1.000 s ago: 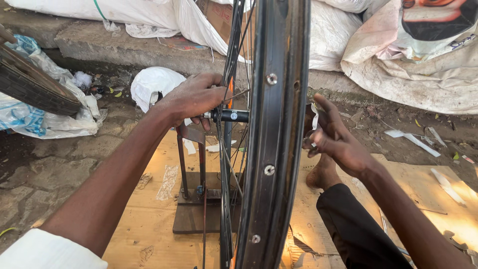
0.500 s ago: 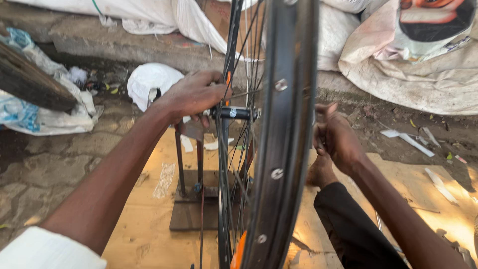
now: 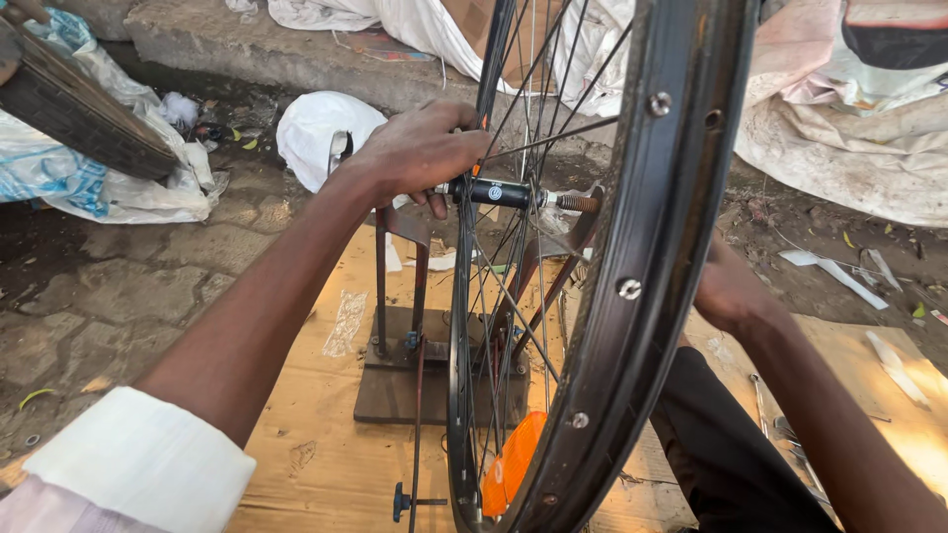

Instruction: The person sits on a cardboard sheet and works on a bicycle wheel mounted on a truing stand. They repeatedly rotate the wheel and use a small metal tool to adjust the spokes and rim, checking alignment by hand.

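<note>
On truing stand, over plywood sheet: bicycle wheel upright, black rim nearest camera, spokes fanning to hub. Left hand closed on axle end at hub, same grip as half second ago. Right hand now tucked behind rim, mostly hidden; earlier fingers showed beside rim. Grip there: cannot tell. Orange reflector now low in spokes, so wheel has turned. Reads as rim being rotated between checks. White bag on ground behind stand.
</note>
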